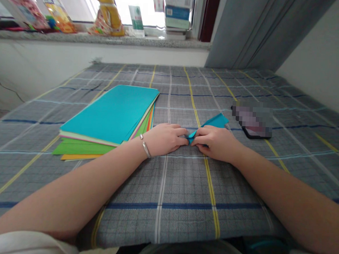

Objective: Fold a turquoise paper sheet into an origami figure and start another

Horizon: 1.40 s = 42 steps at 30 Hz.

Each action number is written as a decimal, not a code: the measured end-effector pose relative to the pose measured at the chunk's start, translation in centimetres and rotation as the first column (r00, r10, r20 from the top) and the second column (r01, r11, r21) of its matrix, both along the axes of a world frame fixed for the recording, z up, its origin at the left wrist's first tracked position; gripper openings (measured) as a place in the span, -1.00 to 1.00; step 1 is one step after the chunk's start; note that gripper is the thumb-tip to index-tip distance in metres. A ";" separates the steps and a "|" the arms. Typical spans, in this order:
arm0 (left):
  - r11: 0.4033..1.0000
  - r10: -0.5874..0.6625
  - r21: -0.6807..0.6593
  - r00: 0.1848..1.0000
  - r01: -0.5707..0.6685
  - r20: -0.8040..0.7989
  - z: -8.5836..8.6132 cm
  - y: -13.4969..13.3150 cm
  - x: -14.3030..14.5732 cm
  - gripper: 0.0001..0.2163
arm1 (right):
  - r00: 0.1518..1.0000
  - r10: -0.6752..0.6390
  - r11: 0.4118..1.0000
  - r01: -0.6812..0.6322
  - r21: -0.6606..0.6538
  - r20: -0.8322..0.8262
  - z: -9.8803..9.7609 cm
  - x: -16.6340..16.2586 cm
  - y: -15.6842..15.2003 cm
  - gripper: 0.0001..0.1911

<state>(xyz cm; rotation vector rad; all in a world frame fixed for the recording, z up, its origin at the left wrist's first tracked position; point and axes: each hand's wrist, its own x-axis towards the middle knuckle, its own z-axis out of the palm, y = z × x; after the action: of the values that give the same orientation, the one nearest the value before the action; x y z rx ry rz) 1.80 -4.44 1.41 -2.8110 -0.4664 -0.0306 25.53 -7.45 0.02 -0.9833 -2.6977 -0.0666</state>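
A small folded piece of blue paper (216,120) lies at the middle of the plaid cloth, its wide end pointing away to the right. My right hand (218,142) pinches its narrow near end between thumb and fingers. From the other side, my left hand (169,139), with a silver bangle at the wrist, has its fingertips closed on the paper's left tip. Both hands rest low on the cloth, almost meeting. My fingers hide part of the folds. Left of the hands is a stack of coloured paper (111,113), blue on top, with green and orange sheets fanned out below.
A dark-edged phone (252,121), its screen blurred, lies right of the hands on the plaid cloth (183,187). Beyond the far edge, a windowsill (106,39) holds snack bags, a tube and stacked boxes (177,15). A grey curtain (246,29) hangs at the back right.
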 end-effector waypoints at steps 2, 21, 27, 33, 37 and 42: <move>1.000 0.002 0.000 1.000 -0.002 -0.004 0.1 0.0 -0.1 -0.79 | 1.000 -0.009 1.000 0.009 0.004 0.009 0.3 0.0 -0.2 -0.75; 0.995 -0.096 0.031 0.993 0.094 0.063 0.3 0.4 -0.6 -0.79 | 0.992 -0.083 0.994 0.090 -0.067 0.093 1.9 1.1 -0.5 -0.81; 0.987 -0.161 0.013 0.969 0.162 0.186 -0.4 0.7 -0.8 -0.80 | 0.996 -0.027 0.999 0.028 -0.015 0.083 1.6 0.8 -0.5 -0.80; 0.977 0.105 -0.211 0.911 -0.021 0.398 -0.8 0.4 -1.0 -0.69 | 0.995 0.001 1.000 -0.001 0.000 0.098 0.9 0.7 -0.4 -0.73; 0.969 0.113 -0.248 0.919 -0.017 0.379 -0.9 -0.1 -0.3 -0.48 | 0.996 0.006 0.999 -0.001 -0.054 0.085 1.4 1.2 -0.5 -0.78; 0.987 0.015 -0.160 0.964 0.029 0.265 -1.3 0.0 0.7 -0.59 | 0.989 -0.074 0.992 0.086 -0.094 0.125 2.6 1.7 -0.5 -0.91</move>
<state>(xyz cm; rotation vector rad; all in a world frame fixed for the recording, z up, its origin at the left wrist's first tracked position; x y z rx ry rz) 2.53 -4.48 0.08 -2.9827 -0.5411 -0.3923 27.23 -7.95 2.62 -1.1516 -2.7942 -0.0082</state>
